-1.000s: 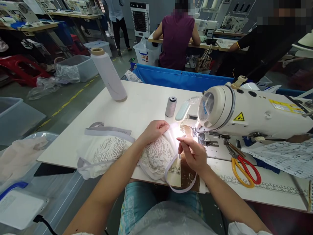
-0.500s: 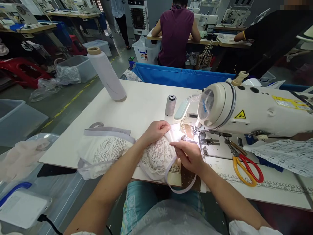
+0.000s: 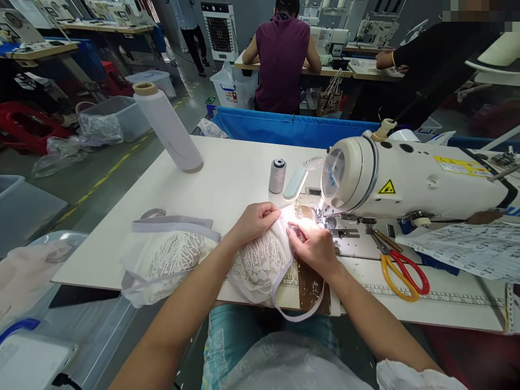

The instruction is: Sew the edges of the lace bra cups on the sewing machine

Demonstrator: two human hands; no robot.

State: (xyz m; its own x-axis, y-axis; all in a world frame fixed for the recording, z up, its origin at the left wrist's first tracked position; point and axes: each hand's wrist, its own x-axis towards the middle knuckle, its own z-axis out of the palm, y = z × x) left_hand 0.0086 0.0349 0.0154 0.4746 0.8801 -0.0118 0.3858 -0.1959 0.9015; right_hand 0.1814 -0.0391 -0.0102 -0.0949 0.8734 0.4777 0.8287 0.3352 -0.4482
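Garment: white lace bra cup (image 3: 262, 262), long axis running toward white sewing machine (image 3: 406, 179) needle.
L hand (image 3: 254, 219): fingers clamped on cup's far edge.
R hand (image 3: 314, 249): fingers pinched on its edge nr needle.

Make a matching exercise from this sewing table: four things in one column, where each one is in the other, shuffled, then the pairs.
1. scissors
2. small thread spool
3. tall white cone
4. lace piece

a. far left of the table
b. under both hands
c. right of the needle plate
d. standing left of the sewing machine head

Pairs: 1-c, 2-d, 3-a, 4-b
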